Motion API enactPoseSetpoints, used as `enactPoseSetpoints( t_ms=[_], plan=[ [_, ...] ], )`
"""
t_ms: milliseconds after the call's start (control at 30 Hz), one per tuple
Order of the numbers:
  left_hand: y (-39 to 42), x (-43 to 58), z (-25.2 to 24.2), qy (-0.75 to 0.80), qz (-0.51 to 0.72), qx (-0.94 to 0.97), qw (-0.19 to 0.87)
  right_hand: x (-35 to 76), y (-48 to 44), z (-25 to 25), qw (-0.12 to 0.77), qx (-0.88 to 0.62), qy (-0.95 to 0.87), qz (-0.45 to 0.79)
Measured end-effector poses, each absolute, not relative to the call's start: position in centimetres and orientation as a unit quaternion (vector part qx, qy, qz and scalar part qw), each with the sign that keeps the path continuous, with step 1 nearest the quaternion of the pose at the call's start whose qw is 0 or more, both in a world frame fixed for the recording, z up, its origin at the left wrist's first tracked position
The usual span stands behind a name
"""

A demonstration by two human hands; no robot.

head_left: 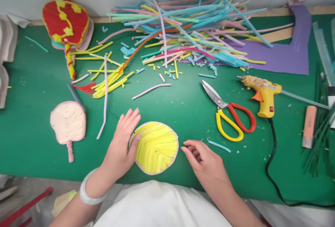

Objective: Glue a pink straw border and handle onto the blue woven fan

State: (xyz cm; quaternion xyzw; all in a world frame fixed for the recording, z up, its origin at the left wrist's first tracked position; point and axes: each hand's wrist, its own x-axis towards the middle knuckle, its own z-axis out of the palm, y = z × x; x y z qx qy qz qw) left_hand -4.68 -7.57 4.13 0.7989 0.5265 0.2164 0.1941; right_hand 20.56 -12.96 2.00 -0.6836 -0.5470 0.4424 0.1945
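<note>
A round disc [156, 148] covered with slanting yellow strips and edged in pale pink lies flat on the green table, near its front edge. My left hand [123, 141] is at the disc's left side, fingers stretched out and thumb lying over its rim. Just right of the disc, apart from it, is my right hand [202, 159]. Its fingers are curled, with thumb and forefinger close together; whether anything small is pinched there I cannot make out. Beyond the right hand lie scissors [223, 105] with one red and one yellow handle, blades parted.
A yellow glue gun [264, 90] lies at right, its black cord [270, 157] trailing to the front edge. Colored fuzzy stems [193, 21] are heaped at the back over purple sheet [282, 59]. At left are a red fan-shaped piece [61, 22] and a cream one [69, 120].
</note>
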Motion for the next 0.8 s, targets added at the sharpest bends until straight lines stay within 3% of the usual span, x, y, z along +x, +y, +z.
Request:
enactPoseSetpoints(
  t_ms=[167,300,800],
  plan=[
    [-8.3,-2.6,3.2,0.439,0.133,0.867,0.197,19.6,-13.0,2.1,0.140,-0.694,-0.485,0.513],
    [-8.7,-1.1,1.9,0.408,0.097,0.888,0.186,19.1,-12.9,2.0,0.146,-0.692,-0.477,0.522],
    [-9.1,-0.8,0.7,0.418,0.108,0.890,0.145,18.8,-12.8,1.5,0.144,-0.675,-0.479,0.543]
  ],
)
